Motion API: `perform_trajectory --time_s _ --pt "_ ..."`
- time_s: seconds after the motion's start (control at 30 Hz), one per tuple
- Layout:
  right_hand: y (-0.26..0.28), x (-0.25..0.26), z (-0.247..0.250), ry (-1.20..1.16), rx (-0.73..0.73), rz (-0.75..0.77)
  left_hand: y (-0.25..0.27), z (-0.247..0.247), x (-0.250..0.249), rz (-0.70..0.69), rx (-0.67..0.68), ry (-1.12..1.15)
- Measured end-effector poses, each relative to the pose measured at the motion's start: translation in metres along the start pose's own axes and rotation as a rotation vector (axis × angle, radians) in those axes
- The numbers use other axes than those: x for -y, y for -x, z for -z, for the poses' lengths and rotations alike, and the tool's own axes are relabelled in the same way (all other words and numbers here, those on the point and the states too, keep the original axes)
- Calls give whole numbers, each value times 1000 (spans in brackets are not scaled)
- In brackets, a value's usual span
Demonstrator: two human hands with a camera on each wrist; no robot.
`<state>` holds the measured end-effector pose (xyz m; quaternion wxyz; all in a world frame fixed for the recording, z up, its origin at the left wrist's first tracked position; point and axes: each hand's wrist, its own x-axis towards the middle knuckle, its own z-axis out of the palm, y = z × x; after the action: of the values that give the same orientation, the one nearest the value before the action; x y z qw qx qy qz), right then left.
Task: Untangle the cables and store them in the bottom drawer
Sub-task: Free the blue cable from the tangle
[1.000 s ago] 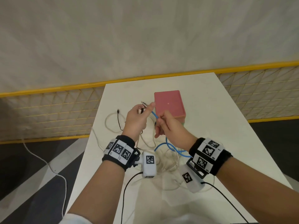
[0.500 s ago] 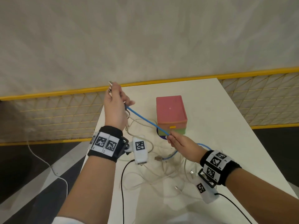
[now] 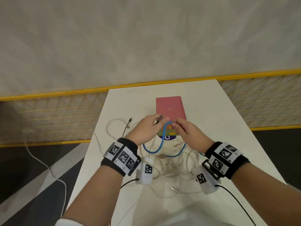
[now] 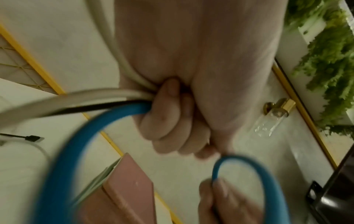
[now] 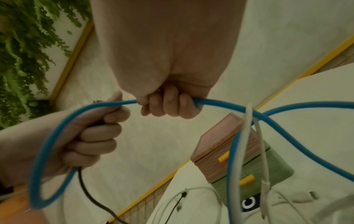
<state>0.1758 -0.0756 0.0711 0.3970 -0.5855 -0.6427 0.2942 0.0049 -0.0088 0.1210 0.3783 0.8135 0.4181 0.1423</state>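
Blue is the colour we look for first. From the head view, our left hand [image 3: 145, 128] and right hand [image 3: 187, 131] meet just in front of the little drawer box [image 3: 170, 108], which sits on the white tabletop [image 3: 228, 128]. Both hands have their fingers curled round the blue cable [image 3: 160, 144]. It hangs between them in a loop, down toward the pile of white cables [image 3: 171, 168] that lies on the near side of the box. A thin black cable [image 3: 126, 128] lies to the left of the box.

From the left wrist view, the left hand's fingers [image 4: 168, 109] are closed tight on the blue cable [image 4: 63, 151], a white cable [image 4: 57, 100] and a thin black one together.

From the right wrist view, the right hand's fingers [image 5: 168, 104] are wrapped round the blue cable [image 5: 220, 104]. Beside the box [image 5: 226, 144], white cables [image 5: 243, 144] hang over the blue one and cross it. All the drawers look shut.

We think we are in the untangling step, gathering the blue cable into loops. Next we must slip it free of the white ones. We should pull gently so no knot gets tight. Then the bottom drawer needs opening.
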Motion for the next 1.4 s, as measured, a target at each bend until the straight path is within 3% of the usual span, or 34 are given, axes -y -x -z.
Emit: perform_trajectory --time_s 0.17,0.23,0.27,0.4,0.47,0.53,0.63,0.67,0.8,0.97,1.03,1.13,1.27,1.33,1.4 --pt "10 -6 1 -34 -21 -27 6 12 -6 -25 192 -97" --pt "10 -5 -1 -67 -50 -24 5 8 -2 -37 152 -181" --pt "11 -5 -1 -95 -41 -25 4 8 1 -32 66 -233" --pt "23 -9 3 -116 99 -72 1 26 19 47 -523 -339" --pt "27 -12 3 -38 93 -94 0 31 26 73 -626 -357" --pt "26 -13 0 11 58 -101 4 20 21 -21 -460 -325" --pt "18 -7 -5 1 40 -48 15 -12 4 -150 -52 -261" --pt "16 -4 -7 -7 37 -20 15 -22 3 -162 -6 -242" --pt "17 6 -6 -43 30 36 9 -25 9 -127 -96 -145" --pt "28 -9 3 39 37 0 6 21 10 -104 -587 208" --pt "28 -10 3 79 31 -18 5 27 13 -52 -641 135" --pt "22 -9 0 91 17 -14 9 15 7 -88 -573 0" --pt "13 6 -3 87 23 78 16 -22 -1 -159 -186 -148" --pt "11 13 -2 68 35 116 15 -27 1 -144 -157 -148" --pt "11 9 2 56 41 93 10 -18 3 -147 -243 -119"
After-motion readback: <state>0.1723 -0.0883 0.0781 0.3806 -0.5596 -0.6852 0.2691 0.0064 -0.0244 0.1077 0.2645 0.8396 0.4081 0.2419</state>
